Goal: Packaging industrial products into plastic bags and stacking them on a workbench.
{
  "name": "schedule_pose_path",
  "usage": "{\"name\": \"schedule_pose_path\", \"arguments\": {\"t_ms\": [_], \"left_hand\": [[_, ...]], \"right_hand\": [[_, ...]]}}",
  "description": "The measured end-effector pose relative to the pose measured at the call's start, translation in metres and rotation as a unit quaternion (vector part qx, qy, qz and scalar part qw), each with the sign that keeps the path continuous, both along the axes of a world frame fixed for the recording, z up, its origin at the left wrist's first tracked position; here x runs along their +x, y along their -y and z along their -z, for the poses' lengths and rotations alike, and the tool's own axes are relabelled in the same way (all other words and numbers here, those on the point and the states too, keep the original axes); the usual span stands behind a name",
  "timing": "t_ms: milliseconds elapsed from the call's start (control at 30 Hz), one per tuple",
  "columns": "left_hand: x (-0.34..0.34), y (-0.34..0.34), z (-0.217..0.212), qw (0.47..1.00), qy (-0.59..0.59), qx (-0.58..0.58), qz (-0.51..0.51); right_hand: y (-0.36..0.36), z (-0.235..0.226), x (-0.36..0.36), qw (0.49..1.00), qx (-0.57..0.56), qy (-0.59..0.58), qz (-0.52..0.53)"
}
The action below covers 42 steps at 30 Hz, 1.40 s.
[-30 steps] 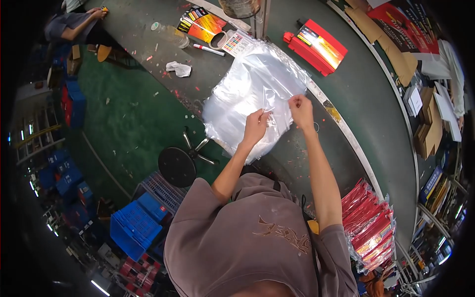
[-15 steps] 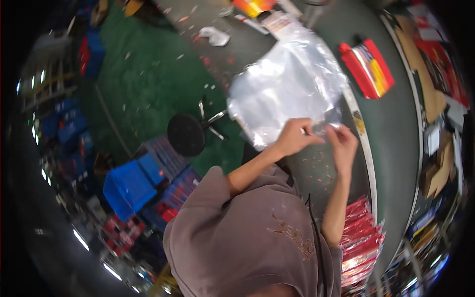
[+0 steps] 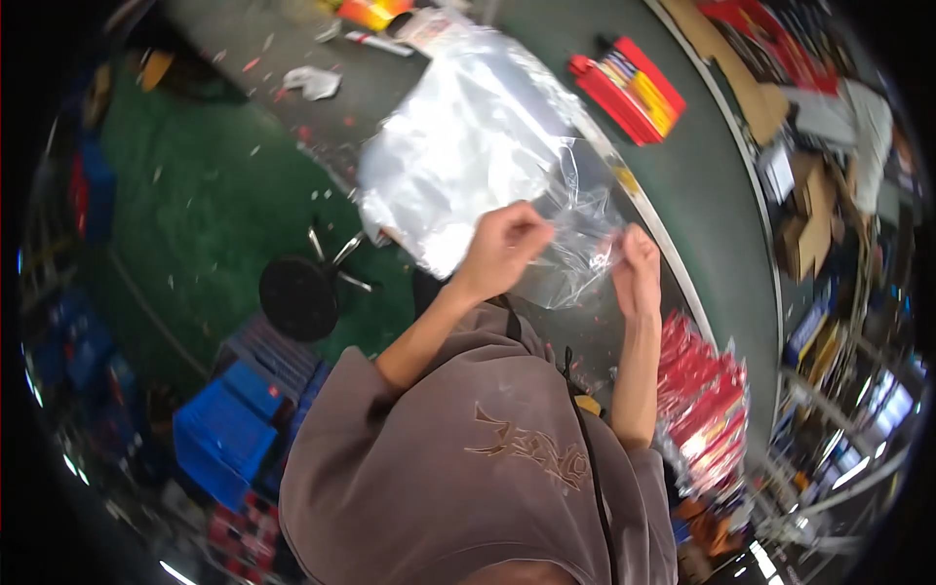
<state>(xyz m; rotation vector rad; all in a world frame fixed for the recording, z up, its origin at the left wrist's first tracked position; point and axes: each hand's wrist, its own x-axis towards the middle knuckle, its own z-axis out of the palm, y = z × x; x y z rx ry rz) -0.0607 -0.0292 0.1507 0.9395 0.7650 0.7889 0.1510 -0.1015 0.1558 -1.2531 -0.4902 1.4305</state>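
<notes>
A clear plastic bag (image 3: pixel 577 261) stretches between my hands, thin and crinkled. My right hand (image 3: pixel 637 268) pinches its right edge. My left hand (image 3: pixel 502 249) is closed at the bag's left side, thumb and fingers together; the film at its fingertips is partly hidden by the hand and blurred. Just beyond lies a wide pile of shiny, transparent bags (image 3: pixel 458 136) on the grey table, its near edge close to my left hand.
Past a pale rail on the right, a red-and-yellow package (image 3: pixel 639 93) lies on a green surface. Red packs in clear wrap (image 3: pixel 697 405) are stacked by my right elbow. A black round stool (image 3: pixel 299 297) and a blue crate (image 3: pixel 224 429) stand at left.
My hands have moved apart, and the clear bag is now spread out between them, off the pile. The whole view has shifted, so the scene sits further left.
</notes>
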Motion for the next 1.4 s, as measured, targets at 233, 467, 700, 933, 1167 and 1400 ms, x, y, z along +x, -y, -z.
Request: {"name": "schedule_pose_path", "arguments": {"t_ms": [233, 467, 700, 933, 1167, 1400], "left_hand": [[0.017, 0.010, -0.015, 0.996, 0.031, -0.049, 0.071], [0.035, 0.013, -0.038, 0.981, -0.059, 0.106, 0.155], [0.132, -0.072, -0.113, 0.721, 0.090, 0.272, 0.631], [0.225, -0.054, -0.065, 0.439, 0.468, 0.103, 0.760], [0.244, -0.057, -0.009, 0.479, 0.671, -0.085, 0.559], [0.229, -0.068, 0.080, 0.801, 0.291, -0.279, 0.442]], "right_hand": [[0.025, -0.048, -0.016, 0.828, 0.071, 0.476, 0.289], [0.034, -0.070, -0.020, 0.802, 0.101, 0.577, -0.117], [0.051, -0.125, 0.015, 0.922, 0.050, 0.229, -0.309], [0.108, -0.123, 0.091, 0.966, 0.205, -0.092, -0.131], [0.138, -0.074, 0.134, 0.941, 0.294, -0.127, 0.111], [0.073, -0.018, 0.207, 0.990, 0.057, 0.073, 0.104]]}}
